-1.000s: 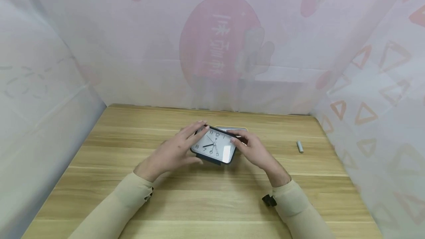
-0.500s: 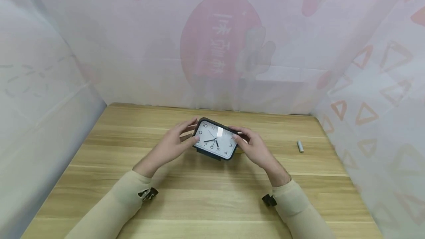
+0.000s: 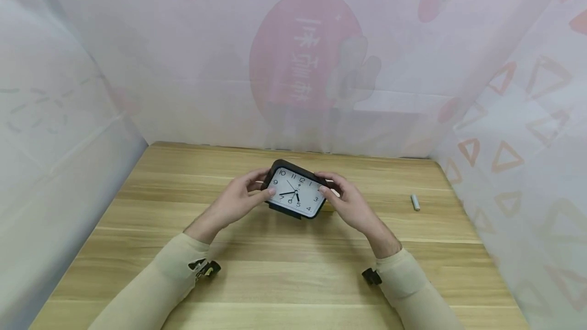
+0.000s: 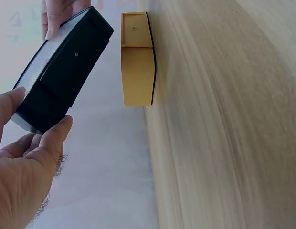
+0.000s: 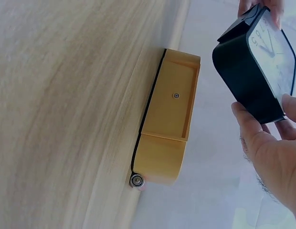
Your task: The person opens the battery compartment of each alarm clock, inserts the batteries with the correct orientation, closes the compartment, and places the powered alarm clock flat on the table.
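A black rectangular alarm clock (image 3: 295, 197) with a white dial is held tilted above the table, between both hands. My left hand (image 3: 236, 200) grips its left end, thumb on the front edge and fingers behind. The right end is gripped by my right hand (image 3: 350, 202), its thumb at the dial's edge. In the left wrist view, the clock's black underside (image 4: 67, 67) faces the camera, apart from the tabletop. Beyond it a yellow case (image 5: 169, 100) with a black edge sits on the table; the clock mostly hides it in the head view.
A small grey cylinder (image 3: 415, 202) lies on the wooden table (image 3: 293, 279) at the right. In the right wrist view, a round metal-tipped end (image 5: 137, 180) shows beside the yellow case. Printed cloth walls (image 3: 206, 65) rise behind and at both sides of the table.
My left hand has shifted from the clock's upper left corner to its left end. The clock has tilted back and risen slightly, covering more of the yellow case. My right hand barely moved.
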`<control>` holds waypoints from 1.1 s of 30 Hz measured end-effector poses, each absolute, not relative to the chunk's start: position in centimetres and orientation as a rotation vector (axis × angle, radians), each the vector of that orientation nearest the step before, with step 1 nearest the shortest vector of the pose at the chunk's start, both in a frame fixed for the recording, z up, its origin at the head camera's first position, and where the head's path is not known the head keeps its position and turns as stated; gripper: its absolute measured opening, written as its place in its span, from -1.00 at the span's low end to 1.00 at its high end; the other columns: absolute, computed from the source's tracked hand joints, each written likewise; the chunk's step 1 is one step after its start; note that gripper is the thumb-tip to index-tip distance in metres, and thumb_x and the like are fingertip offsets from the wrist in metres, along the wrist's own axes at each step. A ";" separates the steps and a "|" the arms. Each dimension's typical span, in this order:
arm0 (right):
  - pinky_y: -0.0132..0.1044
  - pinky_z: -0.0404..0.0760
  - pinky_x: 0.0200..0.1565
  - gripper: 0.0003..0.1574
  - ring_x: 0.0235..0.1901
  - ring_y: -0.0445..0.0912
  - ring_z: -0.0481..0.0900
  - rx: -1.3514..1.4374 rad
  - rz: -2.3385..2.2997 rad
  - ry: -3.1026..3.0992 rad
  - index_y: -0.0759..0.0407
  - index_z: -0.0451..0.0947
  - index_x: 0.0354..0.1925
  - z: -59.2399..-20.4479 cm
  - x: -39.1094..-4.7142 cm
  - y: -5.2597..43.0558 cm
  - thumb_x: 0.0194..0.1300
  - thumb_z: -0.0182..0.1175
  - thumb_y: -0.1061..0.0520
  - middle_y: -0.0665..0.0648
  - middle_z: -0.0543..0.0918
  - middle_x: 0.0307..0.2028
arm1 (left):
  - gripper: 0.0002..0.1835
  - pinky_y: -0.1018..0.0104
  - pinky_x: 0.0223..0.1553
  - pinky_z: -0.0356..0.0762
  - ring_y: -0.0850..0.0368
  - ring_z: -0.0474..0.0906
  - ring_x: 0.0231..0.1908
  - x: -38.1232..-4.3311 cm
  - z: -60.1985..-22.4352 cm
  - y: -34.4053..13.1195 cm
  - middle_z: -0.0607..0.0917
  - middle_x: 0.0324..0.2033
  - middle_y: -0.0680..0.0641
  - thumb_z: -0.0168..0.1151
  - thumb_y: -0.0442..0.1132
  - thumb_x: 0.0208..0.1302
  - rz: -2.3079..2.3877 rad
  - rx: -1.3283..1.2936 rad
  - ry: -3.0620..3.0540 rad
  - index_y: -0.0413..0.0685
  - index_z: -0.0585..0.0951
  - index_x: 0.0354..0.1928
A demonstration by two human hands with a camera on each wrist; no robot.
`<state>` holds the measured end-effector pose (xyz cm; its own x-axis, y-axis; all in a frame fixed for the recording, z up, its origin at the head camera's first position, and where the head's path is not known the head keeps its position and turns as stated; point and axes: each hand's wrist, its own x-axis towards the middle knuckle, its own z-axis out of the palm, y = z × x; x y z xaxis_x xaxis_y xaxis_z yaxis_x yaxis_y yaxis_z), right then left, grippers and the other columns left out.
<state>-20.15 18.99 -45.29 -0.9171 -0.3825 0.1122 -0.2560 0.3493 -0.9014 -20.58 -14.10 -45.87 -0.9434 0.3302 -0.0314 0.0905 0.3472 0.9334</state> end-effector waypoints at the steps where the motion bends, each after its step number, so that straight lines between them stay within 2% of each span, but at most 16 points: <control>1: -0.31 0.73 0.47 -0.41 0.66 0.33 0.57 -0.589 -1.629 2.475 0.24 0.49 0.69 -45.3 -20.2 18.9 0.87 0.19 0.17 0.33 0.53 0.69 | -0.18 -0.20 0.51 0.78 -0.24 0.66 0.60 -20.5 -45.8 -14.1 0.68 0.60 -0.19 0.49 0.01 0.70 1.632 0.386 2.408 -0.02 0.41 0.82; 4: -0.21 0.72 0.53 -0.41 0.68 0.33 0.54 -0.589 -1.639 2.471 0.23 0.48 0.69 -45.3 -20.2 18.9 0.87 0.19 0.17 0.33 0.52 0.70 | -0.18 -0.23 0.52 0.78 -0.30 0.64 0.62 -20.4 -45.6 -14.1 0.68 0.58 -0.23 0.48 0.00 0.70 1.619 0.406 2.444 -0.02 0.41 0.82; 8: 0.09 0.69 0.63 -0.38 0.72 0.34 0.50 -0.586 -1.647 2.469 0.23 0.47 0.71 -45.4 -20.3 18.9 0.87 0.20 0.14 0.33 0.50 0.71 | -0.18 -0.21 0.51 0.78 -0.40 0.63 0.61 -20.3 -45.4 -14.3 0.68 0.56 -0.34 0.47 -0.05 0.72 1.637 0.447 2.461 -0.08 0.39 0.82; 11: 0.26 0.62 0.67 -0.35 0.76 0.35 0.45 -0.566 -1.662 2.460 0.22 0.44 0.73 -45.5 -20.3 19.1 0.87 0.21 0.11 0.34 0.46 0.75 | -0.19 -0.07 0.51 0.76 -0.40 0.65 0.59 -20.3 -45.1 -14.4 0.67 0.56 -0.37 0.49 -0.10 0.70 1.676 0.479 2.459 -0.12 0.39 0.81; 15: 0.32 0.57 0.69 -0.30 0.79 0.34 0.39 -0.525 -1.676 2.448 0.19 0.38 0.78 -45.5 -20.4 19.3 0.88 0.20 0.06 0.33 0.41 0.78 | -0.23 0.10 0.51 0.72 -0.33 0.67 0.58 -20.2 -44.9 -14.4 0.66 0.57 -0.33 0.51 -0.16 0.68 1.694 0.561 2.529 -0.13 0.45 0.78; 18: 0.32 0.56 0.70 -0.26 0.79 0.32 0.40 -0.500 -1.691 2.430 0.17 0.34 0.81 -45.4 -20.4 19.4 0.88 0.21 0.04 0.31 0.38 0.80 | -0.26 0.06 0.53 0.70 -0.31 0.69 0.56 -20.0 -44.8 -14.3 0.69 0.54 -0.31 0.51 -0.18 0.68 1.640 0.663 2.650 -0.12 0.49 0.76; 21: 0.31 0.56 0.70 -0.22 0.78 0.31 0.42 -0.497 -1.713 2.397 0.18 0.28 0.84 -45.4 -20.3 19.4 0.88 0.21 0.04 0.31 0.35 0.82 | -0.28 -0.09 0.52 0.75 -0.27 0.72 0.51 -19.7 -44.6 -14.2 0.73 0.48 -0.27 0.52 -0.23 0.67 1.542 0.773 2.792 -0.08 0.52 0.74; 26: 0.03 0.64 0.67 -0.18 0.79 0.29 0.40 -0.488 -1.758 2.305 0.22 0.19 0.87 -45.3 -20.2 19.5 0.90 0.17 0.05 0.32 0.32 0.83 | -0.28 -0.26 0.43 0.84 -0.24 0.78 0.43 -19.4 -44.5 -14.1 0.78 0.46 -0.23 0.55 -0.35 0.59 1.408 0.971 2.987 -0.04 0.56 0.70; 29: -0.11 0.66 0.64 -0.18 0.81 0.30 0.37 -0.469 -1.800 2.234 0.27 0.15 0.87 -45.1 -20.2 19.5 0.91 0.14 0.08 0.36 0.31 0.83 | -0.26 -0.25 0.41 0.85 -0.23 0.79 0.40 -19.4 -44.5 -14.1 0.80 0.44 -0.21 0.59 -0.38 0.54 1.339 1.073 3.074 -0.04 0.57 0.68; 33: -0.12 0.64 0.63 -0.17 0.81 0.35 0.34 -0.463 -1.843 2.164 0.34 0.10 0.87 -45.0 -20.1 19.4 0.91 0.11 0.12 0.41 0.26 0.83 | -0.23 -0.16 0.35 0.89 -0.18 0.83 0.33 -19.4 -44.6 -14.1 0.82 0.40 -0.16 0.64 -0.36 0.50 1.215 1.196 3.181 -0.02 0.58 0.67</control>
<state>-20.14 19.37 -44.97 -0.9150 -0.4035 0.0076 -0.0717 0.1442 -0.9869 -19.43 -14.08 -44.63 -0.6850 0.4012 0.6082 0.7045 0.5775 0.4125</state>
